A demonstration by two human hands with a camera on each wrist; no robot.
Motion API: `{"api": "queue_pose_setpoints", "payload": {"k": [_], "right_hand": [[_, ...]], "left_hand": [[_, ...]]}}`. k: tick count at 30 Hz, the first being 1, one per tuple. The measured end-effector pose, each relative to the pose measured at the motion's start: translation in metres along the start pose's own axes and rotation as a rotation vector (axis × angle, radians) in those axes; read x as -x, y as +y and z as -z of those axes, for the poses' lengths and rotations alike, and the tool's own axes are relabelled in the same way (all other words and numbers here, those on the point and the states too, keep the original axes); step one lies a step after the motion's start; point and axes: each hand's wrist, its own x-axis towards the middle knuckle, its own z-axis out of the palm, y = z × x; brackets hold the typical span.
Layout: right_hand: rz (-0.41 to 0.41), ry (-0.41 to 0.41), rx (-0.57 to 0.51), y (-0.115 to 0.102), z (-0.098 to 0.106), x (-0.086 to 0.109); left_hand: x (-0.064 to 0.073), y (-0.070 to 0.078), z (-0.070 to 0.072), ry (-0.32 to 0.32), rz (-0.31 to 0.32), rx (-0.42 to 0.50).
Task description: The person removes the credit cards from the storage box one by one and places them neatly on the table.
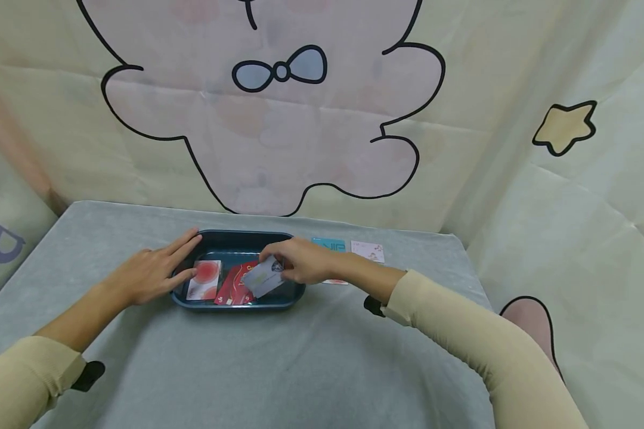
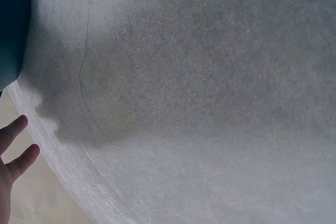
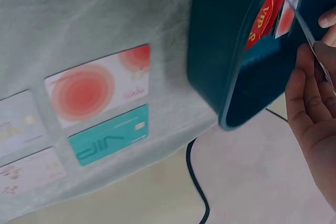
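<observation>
A dark blue tray (image 1: 236,308) stands near the back of the cloth-covered table. My left hand (image 1: 147,271) rests at its left end, fingers extended along the rim. Between thumb and fingers my right hand (image 1: 308,260) pinches a silver-grey card (image 1: 263,278), held tilted over the tray's right half; the right wrist view shows this card (image 3: 301,22) nearly edge-on. Inside the tray lie a white card with red circles (image 1: 204,280) and a red card (image 1: 233,287), the latter partly covered by the held card. The left wrist view catches only some left-hand fingers (image 2: 21,161).
Right of the tray, several cards lie on the table: a teal card (image 3: 113,135), a white card with red circles (image 3: 84,93) and two pale cards at the left edge of the right wrist view. A printed curtain (image 1: 279,149) hangs behind the table.
</observation>
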Motion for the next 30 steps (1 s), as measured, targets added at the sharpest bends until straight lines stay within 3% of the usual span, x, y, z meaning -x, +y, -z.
{"api": "queue_pose_setpoints", "payload": {"k": [19,30], "right_hand": [[-0.03,0.151,-0.108,0.028,0.01,0.037],[-0.135,0.13,-0.248,0.042,0.01,0.055]], "left_hand": [[0.0,0.0,-0.001,-0.002,0.001,0.006],[0.001,0.0,-0.001,0.003,-0.003,0.011]]}}
